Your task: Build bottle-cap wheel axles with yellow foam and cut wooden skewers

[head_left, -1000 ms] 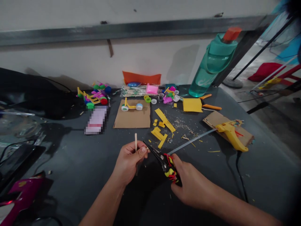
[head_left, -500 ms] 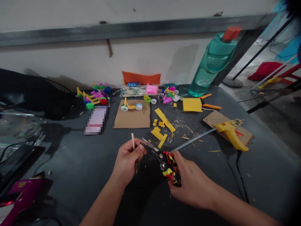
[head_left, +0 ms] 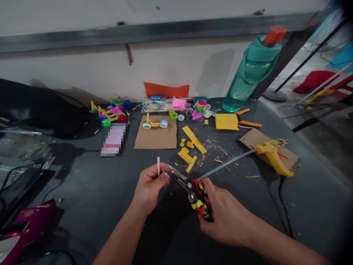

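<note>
Left hand (head_left: 150,187): fingers pinching pale, thin wooden stick (head_left: 158,166), roughly upright.
Right hand (head_left: 223,213): fingers wrapped round handles of black scissors with red-and-yellow wrapped grips (head_left: 190,189); blades slightly apart, tips by left thumb. Blade contact: cannot tell.
Clock: centred on the hands, 12 toward wall (head_left: 96,73).
Edges: dark grey, smooth tabletop (head_left: 82,202) meets wall at 12; right edge slants past 2 to 3.
Open room: bare stretch at 9, between left hand and glossy purple device (head_left: 30,224); another at 4, beyond black cord (head_left: 281,206).
12: flat brown cardboard square (head_left: 154,141), bearing small yellow scooter shape with round white-rimmed wheels (head_left: 156,124).
1: flat yellow strips (head_left: 194,138), pale crumbs alongside.
2: yellow glue gun (head_left: 271,154) on cardboard piece (head_left: 248,137); translucent teal bottle, orange cap (head_left: 248,73), farther back.
Containers: crinkly clear packet (head_left: 160,106) near wall, holding pale sticks; shallow round white cap (head_left: 181,117) nearby.
</note>
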A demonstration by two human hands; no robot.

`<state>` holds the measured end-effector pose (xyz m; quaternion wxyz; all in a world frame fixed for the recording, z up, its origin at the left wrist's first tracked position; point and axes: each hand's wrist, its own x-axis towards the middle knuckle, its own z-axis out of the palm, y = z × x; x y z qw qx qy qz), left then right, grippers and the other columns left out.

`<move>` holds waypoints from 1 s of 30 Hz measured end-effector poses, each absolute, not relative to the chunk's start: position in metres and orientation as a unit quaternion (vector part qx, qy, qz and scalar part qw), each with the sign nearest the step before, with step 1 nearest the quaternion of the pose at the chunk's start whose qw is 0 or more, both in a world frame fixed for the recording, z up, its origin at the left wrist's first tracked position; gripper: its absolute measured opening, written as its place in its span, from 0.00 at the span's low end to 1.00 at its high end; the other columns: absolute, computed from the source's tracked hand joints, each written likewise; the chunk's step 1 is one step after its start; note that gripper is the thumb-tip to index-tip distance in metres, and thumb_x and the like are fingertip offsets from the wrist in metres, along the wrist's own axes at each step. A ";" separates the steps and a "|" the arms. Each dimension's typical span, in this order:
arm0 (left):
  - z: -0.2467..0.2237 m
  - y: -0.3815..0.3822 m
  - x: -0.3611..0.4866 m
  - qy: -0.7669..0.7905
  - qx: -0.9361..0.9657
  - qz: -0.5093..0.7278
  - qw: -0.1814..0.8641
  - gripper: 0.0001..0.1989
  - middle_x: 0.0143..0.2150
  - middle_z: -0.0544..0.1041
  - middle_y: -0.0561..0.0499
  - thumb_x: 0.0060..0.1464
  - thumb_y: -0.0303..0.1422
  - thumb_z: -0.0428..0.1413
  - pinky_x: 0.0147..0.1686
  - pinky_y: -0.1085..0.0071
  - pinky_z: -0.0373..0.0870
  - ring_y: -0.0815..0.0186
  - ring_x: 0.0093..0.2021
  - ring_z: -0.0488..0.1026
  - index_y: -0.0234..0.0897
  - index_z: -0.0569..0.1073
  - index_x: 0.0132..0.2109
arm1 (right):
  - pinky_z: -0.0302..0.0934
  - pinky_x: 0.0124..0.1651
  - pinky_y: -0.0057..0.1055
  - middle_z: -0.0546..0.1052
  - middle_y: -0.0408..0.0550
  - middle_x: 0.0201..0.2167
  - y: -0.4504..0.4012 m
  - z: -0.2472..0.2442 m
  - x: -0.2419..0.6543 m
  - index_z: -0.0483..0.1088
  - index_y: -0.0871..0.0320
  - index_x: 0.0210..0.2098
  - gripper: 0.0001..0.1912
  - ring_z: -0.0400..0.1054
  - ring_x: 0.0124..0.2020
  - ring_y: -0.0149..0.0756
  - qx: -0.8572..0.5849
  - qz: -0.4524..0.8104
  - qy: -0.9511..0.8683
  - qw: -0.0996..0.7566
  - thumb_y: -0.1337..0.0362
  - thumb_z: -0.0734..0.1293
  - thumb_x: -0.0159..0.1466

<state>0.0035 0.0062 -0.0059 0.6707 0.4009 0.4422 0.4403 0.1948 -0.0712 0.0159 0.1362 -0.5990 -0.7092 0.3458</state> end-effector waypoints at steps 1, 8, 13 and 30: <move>-0.006 0.006 0.003 0.445 0.402 0.437 0.671 0.08 0.20 0.66 0.55 0.42 0.34 0.62 0.21 0.78 0.51 0.76 0.22 0.58 0.35 0.75 0.30 | 0.52 0.28 0.31 0.68 0.46 0.29 -0.071 0.016 0.195 0.53 0.56 0.37 0.18 0.64 0.27 0.37 -0.597 0.348 -0.711 0.130 0.66 0.60 0.46; -0.006 0.006 0.004 0.437 0.401 0.426 0.683 0.09 0.18 0.62 0.57 0.43 0.35 0.62 0.19 0.77 0.45 0.77 0.19 0.53 0.33 0.74 0.30 | 0.52 0.28 0.33 0.68 0.47 0.28 -0.073 0.016 0.196 0.53 0.57 0.35 0.17 0.64 0.27 0.38 -0.591 0.356 -0.714 0.119 0.67 0.60 0.45; -0.004 0.006 0.003 0.425 0.396 0.397 0.710 0.10 0.17 0.58 0.58 0.43 0.36 0.61 0.19 0.76 0.41 0.78 0.18 0.50 0.32 0.73 0.29 | 0.53 0.29 0.34 0.68 0.47 0.28 -0.073 0.013 0.197 0.54 0.57 0.35 0.17 0.66 0.29 0.40 -0.591 0.349 -0.718 0.114 0.67 0.60 0.45; 0.005 0.009 0.011 0.434 0.337 0.408 0.729 0.12 0.15 0.58 0.59 0.39 0.35 0.64 0.17 0.78 0.39 0.79 0.16 0.48 0.33 0.70 0.27 | 0.52 0.29 0.32 0.69 0.47 0.31 -0.069 0.015 0.196 0.55 0.57 0.37 0.17 0.65 0.30 0.38 -0.619 0.334 -0.698 0.133 0.66 0.60 0.46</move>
